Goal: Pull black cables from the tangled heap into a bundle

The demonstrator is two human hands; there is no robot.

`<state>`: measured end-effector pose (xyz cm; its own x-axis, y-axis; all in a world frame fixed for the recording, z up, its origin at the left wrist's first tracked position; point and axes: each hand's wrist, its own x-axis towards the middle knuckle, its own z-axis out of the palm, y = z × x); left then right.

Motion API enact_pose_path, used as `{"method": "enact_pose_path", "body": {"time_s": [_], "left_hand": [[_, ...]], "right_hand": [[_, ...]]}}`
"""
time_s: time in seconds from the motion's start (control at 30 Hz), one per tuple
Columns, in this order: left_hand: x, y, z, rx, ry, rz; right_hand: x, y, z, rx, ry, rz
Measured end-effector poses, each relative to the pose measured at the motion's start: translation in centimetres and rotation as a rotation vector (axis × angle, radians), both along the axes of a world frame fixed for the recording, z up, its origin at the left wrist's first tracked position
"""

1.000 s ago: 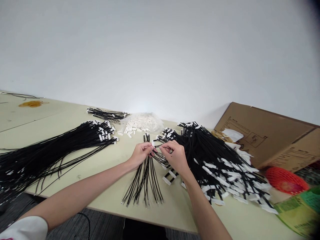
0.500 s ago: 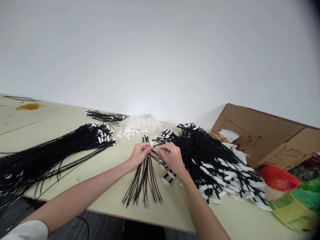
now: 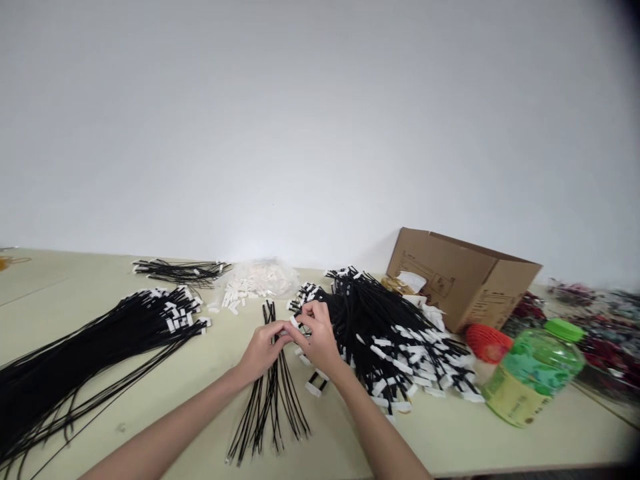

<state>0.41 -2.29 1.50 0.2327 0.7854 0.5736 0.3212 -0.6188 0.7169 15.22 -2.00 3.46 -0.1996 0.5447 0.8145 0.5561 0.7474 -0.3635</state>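
Note:
A small white plastic connector [image 3: 294, 323] sits at the meeting fingertips of my two hands. My left hand [image 3: 261, 348] is closed in a pinch at its left side. From the right, my right hand [image 3: 319, 339] pinches the same piece between thumb and bent fingers. Any wire going into the connector is hidden by the fingers. Beneath my hands a small fan of loose black wires [image 3: 273, 407] lies on the table, its upper ends showing just behind my left hand. Close by my right wrist lies a wire piece with a white connector [image 3: 314, 387].
A clear bag of white connectors [image 3: 265, 277] lies by the wall. Black wire bundles with white ends lie at left [image 3: 110, 340], at back [image 3: 180, 271] and at right [image 3: 360, 313]. A cardboard box [image 3: 450, 277], red mesh [image 3: 487, 343] and green-capped bottle [image 3: 537, 373] stand right.
The camera view has turned to the right and up, bringing the whole bottle into view. My fingers have drawn closer together around the white connector, and my right fingers are more raised.

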Motion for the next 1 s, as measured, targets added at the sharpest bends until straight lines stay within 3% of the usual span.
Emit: {"method": "enact_pose_path", "body": {"time_s": [0.07,0.13,0.2,0.27,0.33,0.4,0.57,0.67,0.77,0.83,0.9,1.0], "left_hand": [[-0.5,0.6,0.0,-0.062,-0.049,0.012],[-1.7,1.9,-0.1,-0.188,-0.184,0.079],[-3.4,3.5,-0.1,-0.322,-0.392,0.179],[-5.3,5.1,0.1,-0.407,-0.603,0.252],[-6.7,6.1,0.5,-0.454,-0.736,0.201],[-7.2,6.5,1.0,-0.539,-0.807,0.140],[-5.2,5.3,1.9,-0.746,-0.804,-0.048],[-4.2,4.3,1.9,-0.820,-0.760,-0.134],[-4.3,3.9,1.2,-0.736,-0.632,-0.182],[-4.5,4.0,0.5,-0.595,-0.416,-0.087],[-4.6,4.1,-0.4,-0.413,-0.116,0.096],[-4.5,4.2,-1.8,-0.198,0.295,0.262]], "right_hand": [[0.6,0.1,1.2,-0.041,0.167,0.031],[1.8,0.2,2.9,-0.119,0.483,0.091],[3.6,-0.1,4.9,-0.228,0.879,0.211],[5.6,-1.0,6.7,-0.403,1.101,0.377],[7.5,-2.7,8.0,-0.634,1.080,0.468],[9.0,-5.0,8.7,-0.752,0.949,0.476],[11.3,-9.5,11.0,-0.785,0.673,0.340],[11.8,-8.7,13.5,-0.789,0.773,0.382],[11.5,-5.8,16.2,-0.732,0.865,0.348],[11.2,-3.7,18.0,-0.642,0.776,0.305],[11.0,-2.2,19.7,-0.434,0.667,0.256],[11.7,-1.3,21.1,-0.157,0.380,0.069]]}}
